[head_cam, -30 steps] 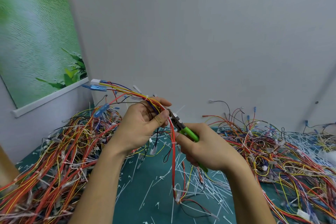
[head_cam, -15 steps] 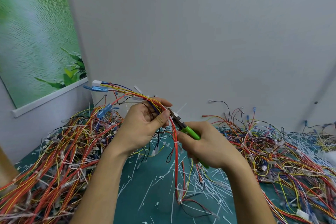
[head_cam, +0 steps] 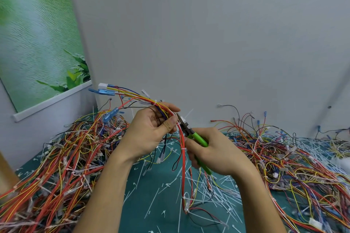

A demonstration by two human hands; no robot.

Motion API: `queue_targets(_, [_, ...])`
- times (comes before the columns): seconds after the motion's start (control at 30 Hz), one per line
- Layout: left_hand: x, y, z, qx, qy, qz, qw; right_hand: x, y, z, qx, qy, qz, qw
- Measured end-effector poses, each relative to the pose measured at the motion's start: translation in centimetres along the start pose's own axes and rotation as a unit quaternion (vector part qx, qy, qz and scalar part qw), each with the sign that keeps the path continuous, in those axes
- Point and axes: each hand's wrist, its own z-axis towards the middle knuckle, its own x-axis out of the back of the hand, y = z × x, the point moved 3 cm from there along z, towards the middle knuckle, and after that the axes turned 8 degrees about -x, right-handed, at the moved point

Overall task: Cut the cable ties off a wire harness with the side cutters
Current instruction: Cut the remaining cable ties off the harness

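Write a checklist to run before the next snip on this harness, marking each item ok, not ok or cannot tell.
1. Left hand holds the wire harness up: ok.
2. Right hand holds the side cutters by the green handles: ok.
3. Cutter tip reaches the white cable tie: ok.
4. Blades enclose the tie alone, no wire: cannot tell, too small.
5. Left thumb clear of the tip: not ok, it sits right beside it.

Wire piles (head_cam: 56,166) left and right — loose ties (head_cam: 151,197) between.
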Motion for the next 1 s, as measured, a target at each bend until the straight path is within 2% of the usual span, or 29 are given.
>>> queue_targets(0.53, [0.23,0.33,-0.03,-0.016,0.006,0.021,1.0,-0.44,0.01,0.24,-0.005,0.035,0.013,0.999])
queue_targets(0.83, [0.05,0.06,-0.01,-0.014,0.004,0.067,0.998,-0.39,-0.05,0.06,-0.012,0.007,-0.036,0.999])
queue_targets(1.0, [0.18,0.01,0.01,-0.018,0.006,0.063,0.998,-0.5,0.13,0.31,-0.018,0.015,-0.013,1.0])
